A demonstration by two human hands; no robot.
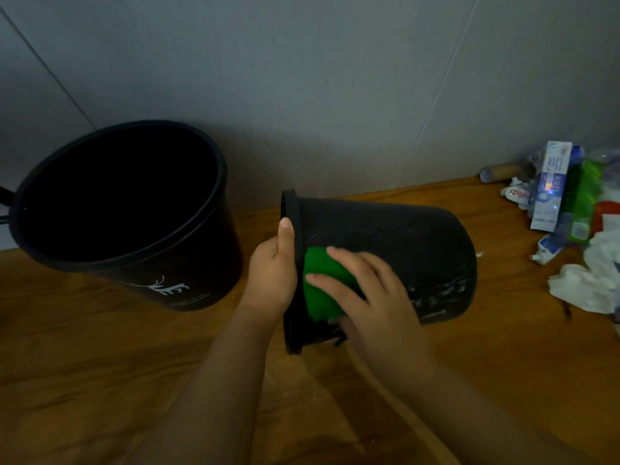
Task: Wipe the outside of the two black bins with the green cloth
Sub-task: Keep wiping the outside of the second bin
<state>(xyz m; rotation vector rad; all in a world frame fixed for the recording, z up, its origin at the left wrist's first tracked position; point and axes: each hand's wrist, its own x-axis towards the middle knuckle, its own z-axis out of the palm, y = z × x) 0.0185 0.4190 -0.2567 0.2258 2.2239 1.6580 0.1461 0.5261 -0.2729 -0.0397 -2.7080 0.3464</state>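
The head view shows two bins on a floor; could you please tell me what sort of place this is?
Probably an indoor room in a home, seen at floor level: a wooden floor meets a plain grey wall, and a pile of household rubbish, wrappers and crumpled tissue, lies beside the wall.

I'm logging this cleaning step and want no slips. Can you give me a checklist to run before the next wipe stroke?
1. Left hand grips the rim of the tipped bin: ok.
2. Right hand presses the green cloth on its outer wall: ok.
3. Underside of the tipped bin wiped: cannot tell.
4. Upright bin wiped: cannot tell.
5. Rubbish pile apart from the tipped bin: ok.
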